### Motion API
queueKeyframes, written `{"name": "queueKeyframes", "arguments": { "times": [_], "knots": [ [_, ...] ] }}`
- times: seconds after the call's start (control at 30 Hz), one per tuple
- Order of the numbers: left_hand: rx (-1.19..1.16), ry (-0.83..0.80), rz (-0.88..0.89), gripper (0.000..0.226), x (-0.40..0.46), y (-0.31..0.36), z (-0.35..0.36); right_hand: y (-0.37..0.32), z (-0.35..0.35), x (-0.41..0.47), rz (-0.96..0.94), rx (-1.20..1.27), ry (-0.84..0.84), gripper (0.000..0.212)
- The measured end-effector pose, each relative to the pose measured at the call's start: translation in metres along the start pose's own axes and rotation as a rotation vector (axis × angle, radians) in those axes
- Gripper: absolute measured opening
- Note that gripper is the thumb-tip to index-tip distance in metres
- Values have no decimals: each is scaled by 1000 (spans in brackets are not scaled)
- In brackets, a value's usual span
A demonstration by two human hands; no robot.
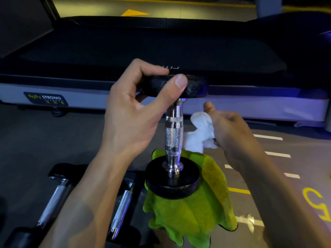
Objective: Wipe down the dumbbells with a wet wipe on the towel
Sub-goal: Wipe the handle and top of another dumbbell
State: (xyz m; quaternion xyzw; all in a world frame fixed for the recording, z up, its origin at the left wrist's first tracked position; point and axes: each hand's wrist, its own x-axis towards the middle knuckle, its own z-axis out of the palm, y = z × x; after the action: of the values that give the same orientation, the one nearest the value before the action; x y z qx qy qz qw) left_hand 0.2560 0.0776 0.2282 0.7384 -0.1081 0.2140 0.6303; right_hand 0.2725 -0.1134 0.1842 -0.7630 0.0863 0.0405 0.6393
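A: Dumbbell?
B: Upright on the green towel, on the floor. Left hand grips its top plate, thumb across the rim.
A: Right hand?
B: Holds the bunched white wipe, touching the chrome handle.
A: Others?
B: Two dumbbells lying left of the towel.

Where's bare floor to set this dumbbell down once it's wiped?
Bare floor lies right of the green towel, where the lines are painted, and left of the left hand, before the treadmill. Crowded: two more dumbbells lie left of the towel, and the upright dumbbell fills the towel's middle.
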Motion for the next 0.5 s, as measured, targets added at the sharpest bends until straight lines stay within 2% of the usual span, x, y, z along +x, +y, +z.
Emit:
{"name": "queueKeyframes", "arguments": {
  "times": [0.07,0.2,0.27,0.33,0.4,0.5],
  "knots": [
    [5,1,-3,28,-1,1,1,6,3,-3,60,25,-18,63],
    [12,5,3,31,-1,1,1,10,3,0,124,131,-108,89],
    [9,6,3,31,-2,1,1,9,-5,-4,123,190,-210,79],
    [13,12,5,31,-3,1,1,10,-10,-8,88,122,-302,62],
    [17,19,7,30,-3,2,1,16,-9,-16,69,94,-367,54],
    [16,19,7,30,-3,2,2,19,0,-20,12,47,-355,33]
  ]
}}
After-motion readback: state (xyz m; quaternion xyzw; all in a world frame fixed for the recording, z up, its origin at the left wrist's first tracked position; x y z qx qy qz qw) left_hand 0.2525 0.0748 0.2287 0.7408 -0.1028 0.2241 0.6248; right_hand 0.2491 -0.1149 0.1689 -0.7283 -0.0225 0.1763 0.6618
